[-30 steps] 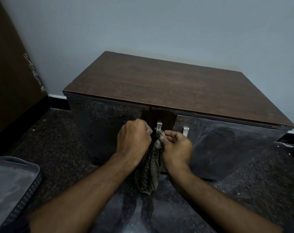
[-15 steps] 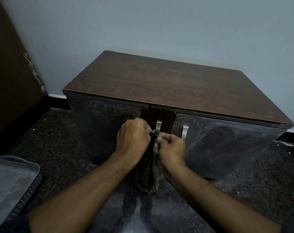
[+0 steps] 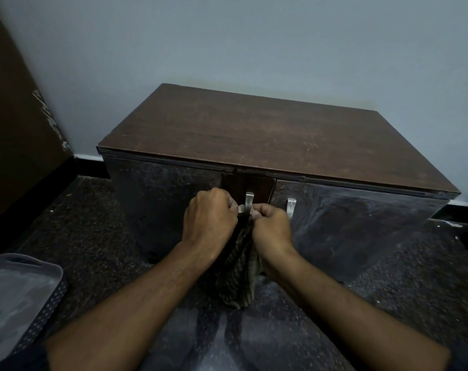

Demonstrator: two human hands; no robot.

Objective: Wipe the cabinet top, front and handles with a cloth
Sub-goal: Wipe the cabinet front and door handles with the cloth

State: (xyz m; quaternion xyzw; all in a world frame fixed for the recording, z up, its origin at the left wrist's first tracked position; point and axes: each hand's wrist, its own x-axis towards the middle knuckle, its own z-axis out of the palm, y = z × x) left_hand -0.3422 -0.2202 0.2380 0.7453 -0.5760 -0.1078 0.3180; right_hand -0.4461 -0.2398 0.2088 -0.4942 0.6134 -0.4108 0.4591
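A low cabinet with a dark wooden top (image 3: 267,135) and glossy dark doors (image 3: 361,223) stands against the wall. Two small metal handles sit near the middle: the left handle (image 3: 249,200) and the right handle (image 3: 291,207). A striped cloth (image 3: 241,274) hangs down from the left handle's lower part. My left hand (image 3: 210,216) grips the cloth's upper end just left of that handle. My right hand (image 3: 271,228) pinches the cloth on the handle's right side. The handle's lower half is hidden behind my fingers.
A grey perforated plastic basket (image 3: 27,295) sits on the speckled dark floor (image 3: 80,236) at the lower left. A brown wooden panel (image 3: 16,129) leans along the left wall. The pale wall (image 3: 254,44) rises right behind the cabinet.
My right hand has slid down and leftward along the left handle with the cloth. My left hand has stayed almost still beside the handle.
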